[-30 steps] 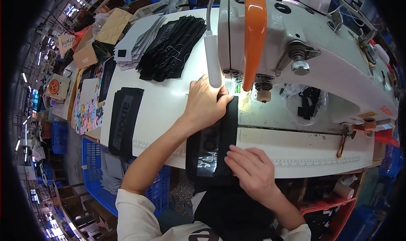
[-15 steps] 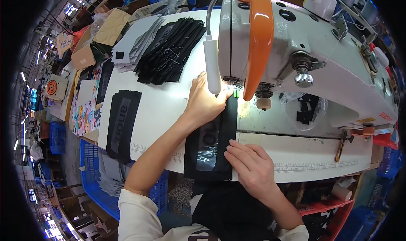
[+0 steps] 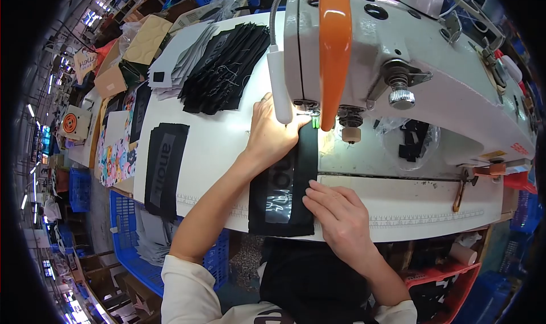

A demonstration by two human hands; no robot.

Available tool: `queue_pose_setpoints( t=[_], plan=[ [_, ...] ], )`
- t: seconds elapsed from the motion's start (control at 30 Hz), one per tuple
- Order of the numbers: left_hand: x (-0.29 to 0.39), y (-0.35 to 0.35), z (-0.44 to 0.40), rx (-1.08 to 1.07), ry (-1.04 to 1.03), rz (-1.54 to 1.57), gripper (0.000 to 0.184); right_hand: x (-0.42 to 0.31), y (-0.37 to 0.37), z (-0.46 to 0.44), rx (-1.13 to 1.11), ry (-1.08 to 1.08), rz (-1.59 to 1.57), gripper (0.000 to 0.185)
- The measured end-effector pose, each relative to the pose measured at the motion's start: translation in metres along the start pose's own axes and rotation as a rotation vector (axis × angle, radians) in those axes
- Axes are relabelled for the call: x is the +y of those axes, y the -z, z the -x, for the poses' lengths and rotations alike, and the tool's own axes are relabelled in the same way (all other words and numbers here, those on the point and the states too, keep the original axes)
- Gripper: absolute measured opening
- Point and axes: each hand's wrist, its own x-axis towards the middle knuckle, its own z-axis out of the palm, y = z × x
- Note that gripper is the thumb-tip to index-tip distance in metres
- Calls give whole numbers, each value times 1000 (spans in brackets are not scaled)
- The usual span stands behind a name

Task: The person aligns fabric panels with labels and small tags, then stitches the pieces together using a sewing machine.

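Note:
A black fabric panel [image 3: 304, 170] with a grey lettered strip and a shiny clear patch lies under the sewing machine head [image 3: 347, 34]. Its far end reaches the needle area beside a small green piece [image 3: 315, 122]. My left hand [image 3: 273, 128] rests on the panel's far part, thumb stretched towards the presser foot and fingers apart; the white lamp [image 3: 280, 91] hides some of it. My right hand [image 3: 338, 216] lies along the panel's right edge near the table front, fingers extended and touching it.
Another lettered black panel [image 3: 165, 170] lies on the left of the table. Behind it are a stack of black pieces [image 3: 227, 68] and grey sheets [image 3: 176, 62]. A clear bag [image 3: 409, 142] with black pieces sits under the machine arm. Blue [image 3: 122, 227] and red [image 3: 466, 284] baskets stand below.
The view has shifted slightly, so the machine head appears further left. The panel and my right hand have edged a little away from me. My left hand stays near the needle.

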Motion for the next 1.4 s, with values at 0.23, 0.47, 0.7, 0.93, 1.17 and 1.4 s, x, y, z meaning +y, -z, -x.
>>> queue_pose_setpoints(
  t=[0.23, 0.47, 0.7, 0.93, 1.17, 1.4],
  plan=[
    [29, 30, 42, 27, -307, -405, 27, -7, 11, 4, -98, 23, 54, 35],
    [54, 53, 140, -433, -446, -197, 37, -27, 6, 65, -37, 41, 104, 36],
    [42, 42, 150, -344, -670, -382, 39, -25, -3, 78, -5, 65, 121, 37],
    [45, 43, 133, -354, -609, -309, 30, -26, 2, 68, -63, 46, 87, 37],
    [-4, 19, 18, 148, -254, -380, 14, -28, 13, 61, -161, 113, 155, 36],
    [-12, 9, -20, 153, -120, -285, 12, -11, 19, 25, -230, 79, 205, 35]
  ],
)
